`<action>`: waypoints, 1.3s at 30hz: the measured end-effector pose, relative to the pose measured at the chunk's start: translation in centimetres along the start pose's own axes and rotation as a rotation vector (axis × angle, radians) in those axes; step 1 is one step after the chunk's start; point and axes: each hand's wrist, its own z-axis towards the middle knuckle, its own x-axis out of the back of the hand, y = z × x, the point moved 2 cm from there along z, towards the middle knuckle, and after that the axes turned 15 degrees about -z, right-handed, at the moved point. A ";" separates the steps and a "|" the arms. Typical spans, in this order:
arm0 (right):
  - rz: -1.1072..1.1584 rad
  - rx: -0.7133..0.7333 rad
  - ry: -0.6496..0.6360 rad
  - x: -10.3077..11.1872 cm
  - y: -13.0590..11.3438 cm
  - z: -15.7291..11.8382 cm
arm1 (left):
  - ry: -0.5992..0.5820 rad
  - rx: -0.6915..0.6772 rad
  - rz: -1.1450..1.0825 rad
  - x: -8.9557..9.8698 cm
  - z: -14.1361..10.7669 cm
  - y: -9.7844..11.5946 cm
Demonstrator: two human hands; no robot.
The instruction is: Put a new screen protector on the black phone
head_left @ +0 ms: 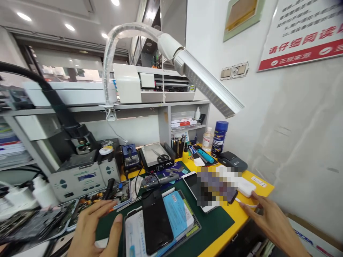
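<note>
A: Where to look for the white cable [252,205]?

B: Right of the black phone [157,221], well apart from that landmark, with the plug [238,200] apparently seated in a dark handset [232,195], mostly masked by pixels and also right of the black phone.

A: And the hands?

B: Right hand [269,214]: farther right of the black phone, thumb and forefinger apart, thumb close by the cable; cannot tell whether touching. Left hand [92,228]: left of the black phone, fingers spread, no grip visible.

A: How likely to handle?

B: Probably very light, limp along the cord, stiff at the plug. Best pinched by the plug's body; never tugged by the cord.

A: And the handset?

B: Likely rigid, smooth, rather slippery, with glass easy to crack. Best steadied by the long edges, clear of the screen.

A: Anything close by?

B: A white block [237,182], right of the black phone too, near end beside the right forefinger. Probably hard and slick; best gripped across the sides.
</note>
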 end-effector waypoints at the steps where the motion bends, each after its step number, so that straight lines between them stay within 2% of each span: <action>1: 0.010 0.018 -0.007 -0.2 0.1 0.1 | -0.023 -0.001 0.020 -0.1 0.1 0.5; 5: 0.026 0.072 -0.049 -0.8 0.5 0.6 | -0.023 0.063 0.039 -0.2 0.4 1.6; 8: -0.033 0.087 0.025 0.8 -0.6 0.4 | -0.044 0.119 0.009 -0.3 0.5 1.5; 10: -0.034 0.072 0.147 3.0 -2.8 -0.4 | -0.073 0.121 -0.002 -0.3 0.4 1.4; 13: 0.229 -0.034 0.063 5.6 -7.6 -2.6 | -0.115 0.098 -0.004 -0.4 0.3 1.1; 15: 0.428 0.053 0.067 6.4 -11.4 -4.3 | -0.140 0.110 -0.015 -0.5 0.2 0.9; 17: 0.588 0.237 0.017 6.1 -14.7 -5.8 | -0.165 0.128 -0.025 -0.6 0.1 0.7; 19: 0.707 0.378 -0.016 5.1 -17.1 -6.9 | -0.185 0.137 -0.025 -0.6 -0.1 0.5; 21: 0.775 0.399 -0.029 4.1 -18.3 -7.5 | -0.199 0.133 -0.017 -0.7 -0.1 0.3; 24: 0.799 0.419 -0.054 3.1 -19.0 -7.8 | -0.202 0.133 0.001 -0.7 -0.2 0.0; 30: 0.830 0.514 -0.074 2.8 -19.1 -8.1 | -0.149 0.116 0.067 -0.3 0.2 -0.6; 39: 0.775 0.602 -0.035 1.8 -19.4 -8.3 | -0.102 0.061 0.125 0.0 0.2 -1.2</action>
